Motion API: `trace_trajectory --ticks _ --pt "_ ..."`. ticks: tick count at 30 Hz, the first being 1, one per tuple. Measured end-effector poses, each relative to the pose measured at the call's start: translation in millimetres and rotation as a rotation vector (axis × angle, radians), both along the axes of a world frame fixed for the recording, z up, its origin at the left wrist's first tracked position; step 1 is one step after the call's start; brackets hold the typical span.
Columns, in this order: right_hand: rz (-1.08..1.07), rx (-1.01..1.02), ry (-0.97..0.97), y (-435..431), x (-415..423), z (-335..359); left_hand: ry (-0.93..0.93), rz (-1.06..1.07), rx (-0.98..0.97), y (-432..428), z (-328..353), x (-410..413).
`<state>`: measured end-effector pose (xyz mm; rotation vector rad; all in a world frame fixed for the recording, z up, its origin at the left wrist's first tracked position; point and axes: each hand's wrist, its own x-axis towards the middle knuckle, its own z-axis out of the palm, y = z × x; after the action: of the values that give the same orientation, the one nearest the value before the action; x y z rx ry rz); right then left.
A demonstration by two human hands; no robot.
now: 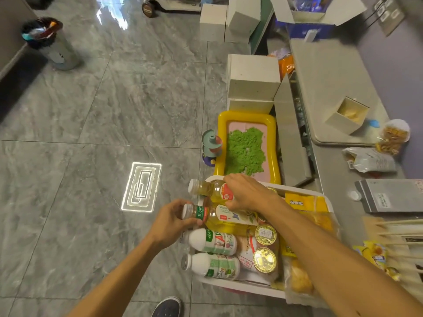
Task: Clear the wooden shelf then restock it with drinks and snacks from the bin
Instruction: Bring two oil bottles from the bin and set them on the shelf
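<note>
A white bin (242, 288) on the floor holds drinks and snacks. My left hand (170, 224) grips the neck of a yellow tea bottle (229, 217) lying at the bin's left rim. My right hand (246, 193) holds a second tea bottle (206, 187) by its body at the bin's far corner. Two white drink bottles (215, 242) lie below them, beside two gold-lidded cups (265, 234) and yellow snack packs (306, 207). The wooden shelf's slats (393, 227) show at the right edge.
A yellow inflatable tray (223, 124) of green sand sits just beyond the bin, with a small toy (211, 145) at its left. White boxes (253, 81) stand farther back. A grey counter (329, 88) with snack bags runs along the right. A trash can (49, 42) stands far left on the tiled floor.
</note>
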<state>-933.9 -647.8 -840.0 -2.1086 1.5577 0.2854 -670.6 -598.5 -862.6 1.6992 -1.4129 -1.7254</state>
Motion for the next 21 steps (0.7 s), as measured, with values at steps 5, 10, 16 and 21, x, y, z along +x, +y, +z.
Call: trace_trajectory --ticks 5,10,16,21 --pt "-0.086 -0.026 -0.082 3.8 -8.2 3.6 0.032 0.015 -0.006 -4.1 18.4 -0.7" --pt "-0.345 -0.138 -0.379 23.1 -13.1 26.1 0.053 -0.080 -0.117 -20.6 72.2 -10.6" --pt "-0.655 -0.348 -0.631 52.9 -22.4 113.4 0.000 -0.191 -0.284 -40.4 173.3 -9.3" --pt "-0.828 -0.449 -0.738 97.6 -42.7 224.1 0.031 -0.273 -0.415 -46.8 309.6 -25.8"
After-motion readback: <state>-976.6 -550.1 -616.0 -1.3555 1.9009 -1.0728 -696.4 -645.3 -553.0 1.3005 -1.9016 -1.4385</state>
